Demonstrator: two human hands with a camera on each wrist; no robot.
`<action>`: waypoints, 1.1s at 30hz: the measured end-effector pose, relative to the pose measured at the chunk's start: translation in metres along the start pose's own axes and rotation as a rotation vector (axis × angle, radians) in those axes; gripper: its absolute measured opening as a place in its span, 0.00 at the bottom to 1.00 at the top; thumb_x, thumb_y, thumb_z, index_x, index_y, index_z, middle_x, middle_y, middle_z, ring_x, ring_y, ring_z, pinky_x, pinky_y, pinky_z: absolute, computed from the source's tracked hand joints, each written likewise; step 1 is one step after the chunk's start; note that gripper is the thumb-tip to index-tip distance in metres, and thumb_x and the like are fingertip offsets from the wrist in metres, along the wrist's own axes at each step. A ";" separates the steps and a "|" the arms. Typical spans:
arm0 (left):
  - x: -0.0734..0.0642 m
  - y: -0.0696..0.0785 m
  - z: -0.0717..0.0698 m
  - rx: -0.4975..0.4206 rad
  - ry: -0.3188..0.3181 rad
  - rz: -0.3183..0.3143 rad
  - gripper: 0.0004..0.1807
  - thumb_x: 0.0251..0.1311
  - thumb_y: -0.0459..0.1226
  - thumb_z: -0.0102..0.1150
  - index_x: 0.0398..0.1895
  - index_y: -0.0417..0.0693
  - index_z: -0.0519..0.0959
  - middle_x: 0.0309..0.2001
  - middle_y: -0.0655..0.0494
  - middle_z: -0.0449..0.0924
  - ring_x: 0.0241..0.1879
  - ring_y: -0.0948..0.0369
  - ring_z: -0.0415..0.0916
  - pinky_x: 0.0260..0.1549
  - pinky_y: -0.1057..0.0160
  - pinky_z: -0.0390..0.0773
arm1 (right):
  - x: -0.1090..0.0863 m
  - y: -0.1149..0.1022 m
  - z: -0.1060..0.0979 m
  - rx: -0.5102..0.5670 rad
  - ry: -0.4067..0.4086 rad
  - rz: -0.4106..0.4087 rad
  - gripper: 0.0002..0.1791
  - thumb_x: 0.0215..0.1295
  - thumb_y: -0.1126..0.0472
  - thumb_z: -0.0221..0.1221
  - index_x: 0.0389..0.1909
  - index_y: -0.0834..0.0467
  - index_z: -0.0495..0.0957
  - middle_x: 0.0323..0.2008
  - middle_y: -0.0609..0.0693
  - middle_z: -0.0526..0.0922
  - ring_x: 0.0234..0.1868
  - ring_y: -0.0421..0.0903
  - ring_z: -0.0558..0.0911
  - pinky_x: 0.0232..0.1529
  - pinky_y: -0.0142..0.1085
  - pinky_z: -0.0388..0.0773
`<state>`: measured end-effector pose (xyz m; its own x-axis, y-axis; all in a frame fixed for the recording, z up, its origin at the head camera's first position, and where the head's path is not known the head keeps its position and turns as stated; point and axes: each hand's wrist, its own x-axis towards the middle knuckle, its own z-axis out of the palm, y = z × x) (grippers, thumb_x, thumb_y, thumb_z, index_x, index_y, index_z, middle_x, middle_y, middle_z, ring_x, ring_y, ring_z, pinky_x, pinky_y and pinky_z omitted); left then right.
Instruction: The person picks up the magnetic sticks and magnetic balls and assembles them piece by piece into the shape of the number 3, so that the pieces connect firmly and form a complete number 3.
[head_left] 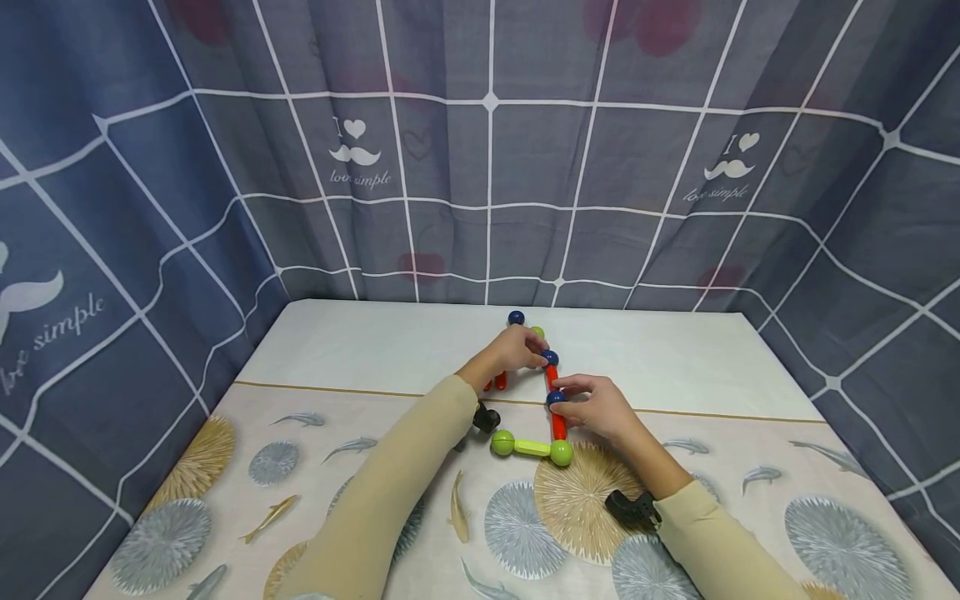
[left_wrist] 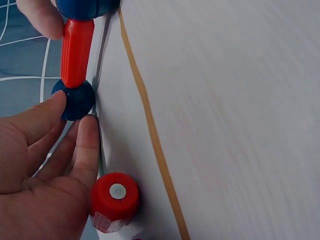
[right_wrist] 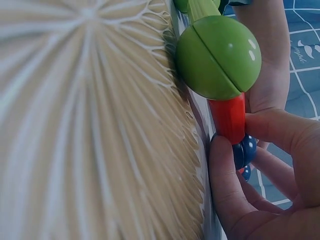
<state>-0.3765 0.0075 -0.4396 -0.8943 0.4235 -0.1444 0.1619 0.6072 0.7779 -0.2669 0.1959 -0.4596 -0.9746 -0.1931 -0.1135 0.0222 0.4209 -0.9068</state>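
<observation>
My left hand (head_left: 517, 348) pinches a blue ball (left_wrist: 81, 104) between thumb and fingers. A red rod (left_wrist: 76, 55) joins that ball to a second blue ball (head_left: 556, 398). My right hand (head_left: 600, 406) has thumb and fingers around this second ball, right where another red rod (right_wrist: 229, 120) meets it. That rod runs toward me to a green ball (right_wrist: 218, 57). From there a light green rod (head_left: 532, 447) lies leftward to another green ball (head_left: 503, 442), so the joined pieces form an L.
Loose red rods (head_left: 501, 381) lie beside my left hand; one red rod (left_wrist: 115, 200) stands on end with a pale tip. Behind are another blue ball (head_left: 516, 317) and a green ball (head_left: 537, 332). A grey-blue curtain (head_left: 450, 233) hangs past the table's far edge.
</observation>
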 end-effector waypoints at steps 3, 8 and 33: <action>-0.001 0.000 0.001 0.006 0.003 -0.005 0.16 0.62 0.37 0.71 0.53 0.48 0.85 0.46 0.54 0.85 0.42 0.59 0.79 0.44 0.64 0.80 | 0.001 0.001 0.000 0.003 0.005 0.011 0.25 0.62 0.64 0.70 0.60 0.62 0.80 0.53 0.66 0.82 0.34 0.46 0.88 0.36 0.38 0.87; -0.002 -0.001 -0.001 0.029 0.013 0.022 0.17 0.64 0.37 0.69 0.55 0.46 0.84 0.46 0.53 0.86 0.41 0.60 0.81 0.43 0.64 0.81 | 0.004 0.001 0.000 -0.004 -0.011 0.008 0.24 0.62 0.65 0.69 0.60 0.62 0.81 0.50 0.65 0.83 0.34 0.46 0.87 0.35 0.38 0.87; -0.052 -0.046 -0.051 0.309 0.037 0.160 0.13 0.69 0.28 0.57 0.51 0.44 0.85 0.48 0.52 0.86 0.48 0.58 0.80 0.56 0.58 0.80 | 0.002 -0.002 0.000 -0.025 -0.044 0.025 0.26 0.61 0.65 0.70 0.61 0.60 0.80 0.50 0.62 0.81 0.34 0.46 0.85 0.37 0.37 0.86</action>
<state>-0.3592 -0.0769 -0.4367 -0.8611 0.5083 -0.0091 0.4147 0.7126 0.5659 -0.2684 0.1948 -0.4580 -0.9631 -0.2209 -0.1539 0.0399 0.4482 -0.8930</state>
